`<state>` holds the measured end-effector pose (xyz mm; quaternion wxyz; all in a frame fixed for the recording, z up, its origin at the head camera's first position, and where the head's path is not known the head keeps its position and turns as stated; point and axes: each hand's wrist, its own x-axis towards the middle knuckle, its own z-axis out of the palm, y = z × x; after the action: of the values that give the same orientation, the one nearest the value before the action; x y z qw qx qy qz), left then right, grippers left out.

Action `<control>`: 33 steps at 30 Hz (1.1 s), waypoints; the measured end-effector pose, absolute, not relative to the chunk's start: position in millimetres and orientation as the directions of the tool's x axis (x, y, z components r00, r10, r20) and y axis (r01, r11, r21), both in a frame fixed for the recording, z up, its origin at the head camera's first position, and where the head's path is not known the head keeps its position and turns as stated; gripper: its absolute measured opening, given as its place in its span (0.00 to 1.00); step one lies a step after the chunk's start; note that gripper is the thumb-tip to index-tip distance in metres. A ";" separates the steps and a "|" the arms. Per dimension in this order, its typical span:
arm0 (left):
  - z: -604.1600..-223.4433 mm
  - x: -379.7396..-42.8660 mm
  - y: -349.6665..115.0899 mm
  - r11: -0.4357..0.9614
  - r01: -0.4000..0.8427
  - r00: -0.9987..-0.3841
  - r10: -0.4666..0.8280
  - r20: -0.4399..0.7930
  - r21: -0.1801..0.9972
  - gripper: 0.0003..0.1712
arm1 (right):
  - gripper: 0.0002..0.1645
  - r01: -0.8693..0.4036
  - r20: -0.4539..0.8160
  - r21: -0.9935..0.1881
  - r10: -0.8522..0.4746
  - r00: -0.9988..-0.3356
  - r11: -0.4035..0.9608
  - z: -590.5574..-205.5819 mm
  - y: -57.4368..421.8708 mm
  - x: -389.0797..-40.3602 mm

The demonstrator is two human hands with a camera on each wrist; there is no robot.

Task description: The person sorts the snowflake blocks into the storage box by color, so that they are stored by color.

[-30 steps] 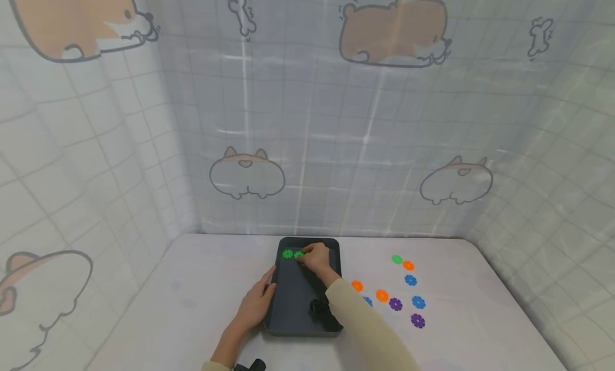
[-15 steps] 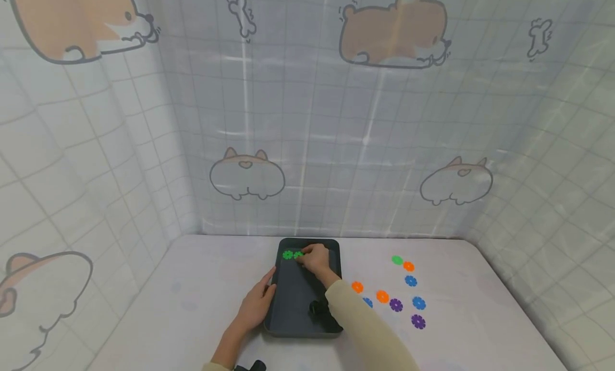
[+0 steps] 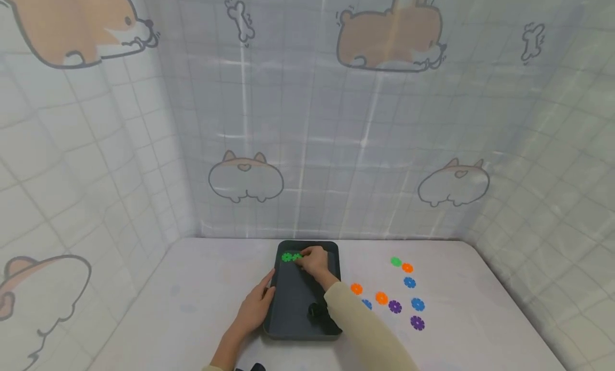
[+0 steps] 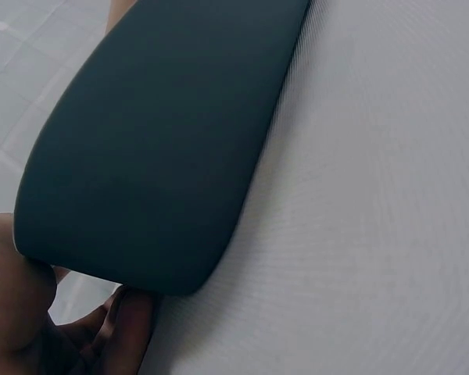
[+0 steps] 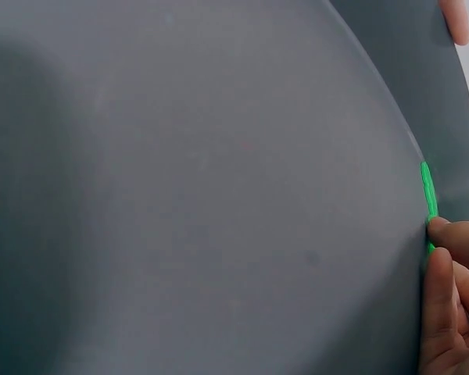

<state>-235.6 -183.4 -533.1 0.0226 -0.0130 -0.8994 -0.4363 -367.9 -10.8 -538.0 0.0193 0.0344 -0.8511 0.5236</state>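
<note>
A dark grey rectangular tray (image 3: 290, 307) lies lengthwise on the table. My left hand (image 3: 254, 308) holds its left side, the thumb at the rim; in the left wrist view the fingers (image 4: 129, 332) bend in by the tray's lower edge. Inside the tray's far end, my right hand (image 3: 314, 262) pinches a green flower-shaped disc (image 3: 296, 257) between thumb and fingertips. To its left lies another green flower disc (image 3: 286, 257). The right wrist view shows a thin green edge (image 5: 429, 187) of the discs at the fingertips, the rest hidden by the hand.
Right of the tray, several loose flower discs are scattered: a green one (image 3: 396, 261), orange (image 3: 381, 298), blue (image 3: 418, 304) and purple (image 3: 417, 323). A blue disc (image 3: 367, 304) is partly covered by the right sleeve (image 3: 367, 328). A patterned curtain (image 3: 312, 200) stands behind the table.
The head view has shifted slightly, so everything sits a little lower in it. Both hands keep about the same places at the tray and the green disc.
</note>
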 end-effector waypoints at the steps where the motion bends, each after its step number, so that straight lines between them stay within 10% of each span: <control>1: -533.2 -235.6 -183.6 0.620 0.045 -0.998 0.004 0.055 0.783 0.28 | 0.16 -0.077 0.068 -0.889 -0.036 -0.997 0.451 -538.3 -10.9 -368.0; 33: -538.4 -238.4 -185.0 0.621 0.050 -0.998 0.005 0.060 0.782 0.29 | 0.12 -0.152 0.115 -0.932 -0.129 -0.985 0.328 -456.8 85.7 -376.3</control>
<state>-238.4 -185.0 -538.4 0.0259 -0.0153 -0.8998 -0.4352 -376.3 85.7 -456.8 0.0101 0.0862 -0.8149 0.5731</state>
